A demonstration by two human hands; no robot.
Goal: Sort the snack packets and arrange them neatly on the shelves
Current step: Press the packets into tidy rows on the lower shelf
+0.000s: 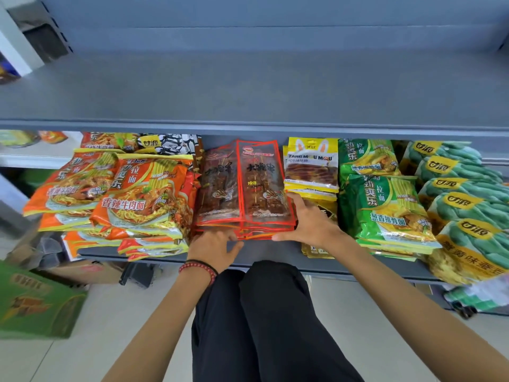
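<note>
Snack packets, red-edged skewer stack [245, 188], being squared on the lower shelf [275, 255].
Both hands lie spread and grasp nothing: left hand [213, 248] at the stack's near edge, right hand [312, 223] against its right side. Best to push evenly, keeping corners aligned. Orange noodle packs [143, 194] and yellow candy packs [311, 166] crowd both sides; bare shelf lies only near.

Upper shelf [248, 86] bare across its width, open to reach from the front. Lower shelf [275, 260] crowded: orange noodle packets [143, 197] hard against the left of the red-edged stack [248, 188], yellow packets [312, 166] touching its right, green noodle packets [385, 205] beyond. Bare strip along the front edge only. Behind the stack, perhaps a dark gap, too shadowed to judge. Overhead clearance low under the upper shelf lip.
</note>
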